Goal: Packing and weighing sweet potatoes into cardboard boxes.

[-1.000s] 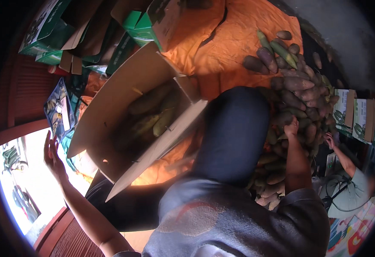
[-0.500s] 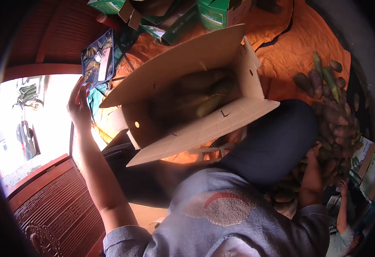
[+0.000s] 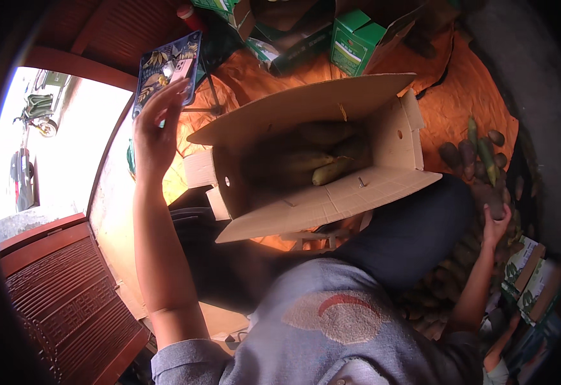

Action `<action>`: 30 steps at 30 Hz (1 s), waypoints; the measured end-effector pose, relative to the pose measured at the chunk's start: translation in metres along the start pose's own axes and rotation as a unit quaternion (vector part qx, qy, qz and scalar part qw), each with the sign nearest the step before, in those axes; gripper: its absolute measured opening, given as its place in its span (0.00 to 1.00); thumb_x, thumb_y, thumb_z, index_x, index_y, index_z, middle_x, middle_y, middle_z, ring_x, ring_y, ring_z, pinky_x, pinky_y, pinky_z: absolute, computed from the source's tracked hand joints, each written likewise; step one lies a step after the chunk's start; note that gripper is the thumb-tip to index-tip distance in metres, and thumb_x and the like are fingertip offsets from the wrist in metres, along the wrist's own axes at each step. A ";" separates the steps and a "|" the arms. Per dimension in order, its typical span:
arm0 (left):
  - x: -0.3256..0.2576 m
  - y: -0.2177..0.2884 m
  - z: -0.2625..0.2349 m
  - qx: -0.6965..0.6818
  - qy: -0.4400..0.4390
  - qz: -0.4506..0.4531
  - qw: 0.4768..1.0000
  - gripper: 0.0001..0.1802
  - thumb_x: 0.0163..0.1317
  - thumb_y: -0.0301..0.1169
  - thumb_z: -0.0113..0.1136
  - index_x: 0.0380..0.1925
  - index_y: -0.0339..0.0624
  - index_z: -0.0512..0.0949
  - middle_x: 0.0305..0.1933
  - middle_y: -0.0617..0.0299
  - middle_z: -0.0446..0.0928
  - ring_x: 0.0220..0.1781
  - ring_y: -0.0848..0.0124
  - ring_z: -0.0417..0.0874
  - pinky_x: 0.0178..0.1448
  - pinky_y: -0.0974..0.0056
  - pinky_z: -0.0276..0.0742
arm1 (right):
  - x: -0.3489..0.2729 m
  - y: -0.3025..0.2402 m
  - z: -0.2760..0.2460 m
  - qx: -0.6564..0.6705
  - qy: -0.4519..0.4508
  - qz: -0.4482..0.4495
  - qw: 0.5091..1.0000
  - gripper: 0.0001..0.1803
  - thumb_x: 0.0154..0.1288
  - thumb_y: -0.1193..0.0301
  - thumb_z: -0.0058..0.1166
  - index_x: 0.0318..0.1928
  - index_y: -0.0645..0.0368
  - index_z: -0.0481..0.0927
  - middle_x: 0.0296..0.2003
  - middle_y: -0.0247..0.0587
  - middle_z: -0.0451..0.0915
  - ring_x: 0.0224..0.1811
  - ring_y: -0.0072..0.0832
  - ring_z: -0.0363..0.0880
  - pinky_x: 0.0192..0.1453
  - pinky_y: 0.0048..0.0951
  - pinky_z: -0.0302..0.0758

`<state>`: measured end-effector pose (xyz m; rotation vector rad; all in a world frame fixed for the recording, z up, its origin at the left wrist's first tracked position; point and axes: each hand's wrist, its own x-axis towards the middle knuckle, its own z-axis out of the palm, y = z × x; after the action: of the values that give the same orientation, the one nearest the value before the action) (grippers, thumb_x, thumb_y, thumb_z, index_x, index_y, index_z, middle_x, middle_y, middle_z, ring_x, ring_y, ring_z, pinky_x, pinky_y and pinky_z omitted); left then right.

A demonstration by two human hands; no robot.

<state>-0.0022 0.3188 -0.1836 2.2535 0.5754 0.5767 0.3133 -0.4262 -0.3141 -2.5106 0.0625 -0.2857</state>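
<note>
Right of the box [image 3: 331, 200], my right hand [image 3: 498, 226] grips a vegetable [image 3: 493, 204], which I judge firm, heavyish and best held mid-length. Left of the box, my left hand [image 3: 156, 133] is loosely open.

You are wearing a short-sleeved, heathered blue-grey shirt [image 3: 277, 343], which is displaying a fuzzy beige patch [image 3: 352, 325] topped by a dark red arc [image 3: 348, 299], and below it you are wearing dark navy trousers [image 3: 415, 231]
</note>
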 end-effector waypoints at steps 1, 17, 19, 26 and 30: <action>0.000 0.008 0.004 0.037 -0.010 0.001 0.999 0.16 0.77 0.32 0.52 0.59 0.41 0.80 0.61 0.54 0.81 0.61 0.65 0.83 0.66 0.58 0.77 | 0.011 -0.039 -0.012 0.034 0.000 -0.027 0.999 0.38 0.58 0.66 0.74 0.66 0.59 0.69 0.63 0.50 0.71 0.65 0.36 0.71 0.68 0.34 0.68; 0.001 0.034 0.015 0.145 -0.133 0.051 0.979 0.15 0.64 0.31 0.65 0.51 0.43 0.84 0.53 0.56 0.84 0.52 0.57 0.87 0.57 0.57 0.82 | -0.106 -0.474 0.048 0.011 -0.370 -0.506 0.779 0.34 0.44 0.70 0.74 0.56 0.58 0.77 0.51 0.41 0.77 0.54 0.38 0.80 0.55 0.37 0.78; 0.002 0.035 0.016 0.140 -0.136 0.062 0.979 0.13 0.64 0.30 0.65 0.48 0.41 0.86 0.53 0.57 0.85 0.51 0.57 0.87 0.56 0.58 0.82 | -0.122 -0.471 0.064 -0.082 -0.344 -0.551 0.756 0.35 0.45 0.67 0.74 0.57 0.57 0.77 0.49 0.40 0.77 0.51 0.42 0.80 0.53 0.42 0.79; -0.001 0.029 0.015 0.136 -0.142 0.076 0.978 0.11 0.64 0.29 0.65 0.44 0.39 0.86 0.52 0.56 0.85 0.49 0.57 0.87 0.55 0.59 0.83 | -0.111 -0.448 0.034 0.085 -0.274 -0.475 0.832 0.29 0.56 0.77 0.67 0.60 0.60 0.78 0.53 0.46 0.80 0.47 0.36 0.82 0.51 0.32 0.79; 0.003 0.025 0.021 0.109 -0.156 0.070 0.979 0.12 0.65 0.32 0.66 0.46 0.38 0.86 0.51 0.54 0.85 0.48 0.58 0.88 0.53 0.60 0.83 | -0.059 -0.373 0.016 0.213 -0.121 -0.342 0.907 0.19 0.71 0.80 0.55 0.61 0.65 0.76 0.54 0.43 0.80 0.47 0.22 0.80 0.53 0.26 0.79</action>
<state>0.0177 0.2928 -0.1777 2.5413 0.3363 0.2256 0.2519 -0.1061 -0.1227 -2.0236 -0.8974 -0.2263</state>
